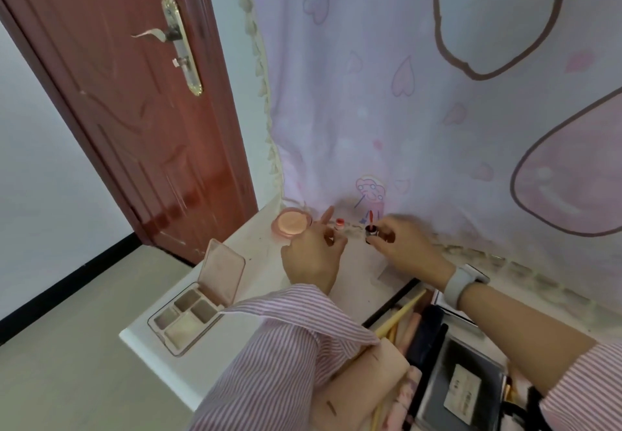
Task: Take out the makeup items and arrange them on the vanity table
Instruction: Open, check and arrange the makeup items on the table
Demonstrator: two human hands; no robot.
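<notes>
At nine o'clock on the table [255,262] I see the open eyeshadow palette [198,302], then the round blush compact [292,222]. My left hand [311,255] pinches a small red-capped item [339,224] in its fingers [331,237]. My right hand [402,242] pinches the open lipstick [371,225]. I think I should set it upright at twelve o'clock, slowly, so it does not tip.

The left hand [311,255] hides most of the small red-capped bottle [339,223] at its fingertips. Under the right hand [402,245], the lipstick [371,227] base is covered; its label is too blurred to read.
</notes>
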